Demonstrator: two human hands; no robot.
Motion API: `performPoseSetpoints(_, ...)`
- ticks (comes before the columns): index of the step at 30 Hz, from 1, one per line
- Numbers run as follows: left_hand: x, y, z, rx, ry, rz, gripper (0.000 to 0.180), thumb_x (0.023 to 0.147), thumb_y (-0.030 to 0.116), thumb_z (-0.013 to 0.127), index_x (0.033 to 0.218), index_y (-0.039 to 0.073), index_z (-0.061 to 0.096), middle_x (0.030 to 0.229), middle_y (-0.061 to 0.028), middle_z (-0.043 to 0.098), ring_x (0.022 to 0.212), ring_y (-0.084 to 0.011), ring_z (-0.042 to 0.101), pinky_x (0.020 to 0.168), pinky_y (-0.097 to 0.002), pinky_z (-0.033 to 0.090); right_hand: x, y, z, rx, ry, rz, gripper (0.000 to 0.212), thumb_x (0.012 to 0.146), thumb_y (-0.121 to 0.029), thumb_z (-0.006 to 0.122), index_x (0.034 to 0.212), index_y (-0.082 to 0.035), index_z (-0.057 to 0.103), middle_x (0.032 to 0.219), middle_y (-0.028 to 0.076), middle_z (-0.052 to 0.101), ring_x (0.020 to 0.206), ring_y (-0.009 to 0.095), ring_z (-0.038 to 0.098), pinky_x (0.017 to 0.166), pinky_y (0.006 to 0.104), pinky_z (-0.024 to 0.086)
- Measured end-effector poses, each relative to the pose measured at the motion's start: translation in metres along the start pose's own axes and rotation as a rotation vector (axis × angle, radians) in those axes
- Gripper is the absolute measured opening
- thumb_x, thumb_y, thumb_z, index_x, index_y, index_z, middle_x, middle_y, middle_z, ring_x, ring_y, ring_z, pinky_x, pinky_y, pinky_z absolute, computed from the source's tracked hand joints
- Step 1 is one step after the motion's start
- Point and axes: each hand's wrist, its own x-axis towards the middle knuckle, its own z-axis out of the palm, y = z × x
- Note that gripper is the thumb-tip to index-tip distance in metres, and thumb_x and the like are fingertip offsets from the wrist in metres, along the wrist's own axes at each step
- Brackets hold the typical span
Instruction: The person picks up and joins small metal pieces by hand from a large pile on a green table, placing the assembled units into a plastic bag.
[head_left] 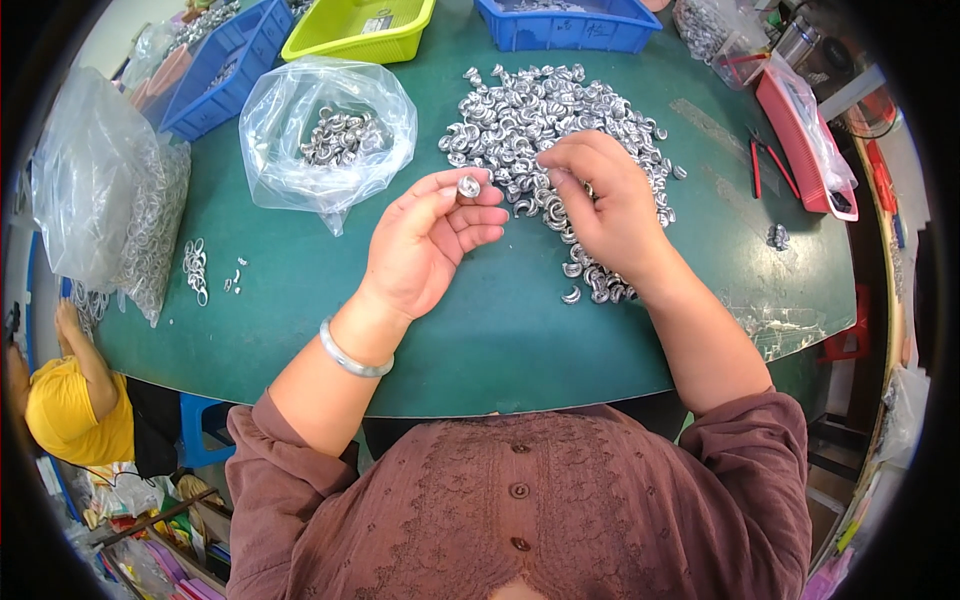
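A small shiny silver metal piece is pinched between the thumb and forefinger of my left hand, palm turned up and the other fingers loosely curled. My right hand hovers at the near side of a wide heap of silver crescent-shaped metal pieces. Its thumb and forefinger are pressed together, and what lies between them is too small or hidden to make out. Some crescents trail from the heap toward me, below my right wrist. Left of my left hand lies an opened clear plastic bag with more silver pieces inside.
A bulging clear bag of rings stands at the left, beside loose rings. Blue baskets and a yellow-green basket line the back. Red-handled pliers lie near a pink basket. A person in yellow is at lower left.
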Motion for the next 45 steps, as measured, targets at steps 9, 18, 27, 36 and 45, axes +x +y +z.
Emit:
performPoseSetpoints(9, 0.0, -0.001, -0.003, 0.018, 0.096, -0.044, 0.026, 0.081, 0.012, 0.046, 0.103, -0.001, 0.052, 0.088, -0.0079, 0.056, 0.075, -0.0157, 0.053, 0.066, -0.0264, 0.044, -0.005, -0.013, 0.009, -0.387, -0.272, -0.048, 0.025, 0.064, -0.016, 0.067, 0.088, -0.012, 0.063, 0.097, 0.005, 0.051, 0.097, 0.024, 0.044, 0.083, 0.0395, 0.031)
performPoseSetpoints(18, -0.003, -0.003, 0.003, 0.169, 0.144, -0.041, 0.017, 0.083, 0.009, 0.048, 0.094, 0.001, 0.058, 0.077, -0.0029, 0.055, 0.064, -0.0093, 0.049, 0.055, -0.0209, 0.039, -0.006, -0.009, 0.008, -0.251, -0.286, -0.019, 0.016, 0.066, -0.011, 0.064, 0.082, -0.009, 0.062, 0.094, 0.005, 0.052, 0.095, 0.024, 0.045, 0.083, 0.0392, 0.03)
performPoseSetpoints(27, -0.003, -0.006, 0.004, 0.302, 0.195, -0.035, 0.015, 0.082, 0.005, 0.05, 0.094, 0.003, 0.059, 0.073, -0.0006, 0.056, 0.059, -0.0059, 0.048, 0.051, -0.0186, 0.038, -0.006, -0.011, 0.009, -0.258, -0.3, -0.036, 0.01, 0.067, -0.01, 0.062, 0.077, -0.009, 0.06, 0.091, 0.002, 0.052, 0.094, 0.022, 0.044, 0.083, 0.0394, 0.029)
performPoseSetpoints(36, -0.004, -0.005, 0.012, 0.472, 0.202, -0.101, 0.016, 0.082, 0.009, 0.053, 0.097, 0.004, 0.057, 0.072, 0.0015, 0.054, 0.056, -0.0035, 0.045, 0.048, -0.0156, 0.035, -0.007, -0.007, 0.009, -0.163, -0.255, -0.047, 0.008, 0.07, -0.005, 0.056, 0.077, -0.008, 0.06, 0.089, 0.002, 0.053, 0.09, 0.021, 0.046, 0.083, 0.0386, 0.029)
performPoseSetpoints(45, -0.004, -0.006, 0.009, 0.548, 0.199, -0.076, 0.016, 0.082, 0.01, 0.053, 0.097, 0.006, 0.057, 0.07, 0.0035, 0.052, 0.056, -0.0026, 0.043, 0.048, -0.0146, 0.035, -0.003, -0.015, -0.001, -0.133, -0.371, -0.12, 0.017, 0.065, -0.01, 0.062, 0.083, -0.009, 0.063, 0.094, 0.004, 0.052, 0.095, 0.023, 0.044, 0.086, 0.0389, 0.029)
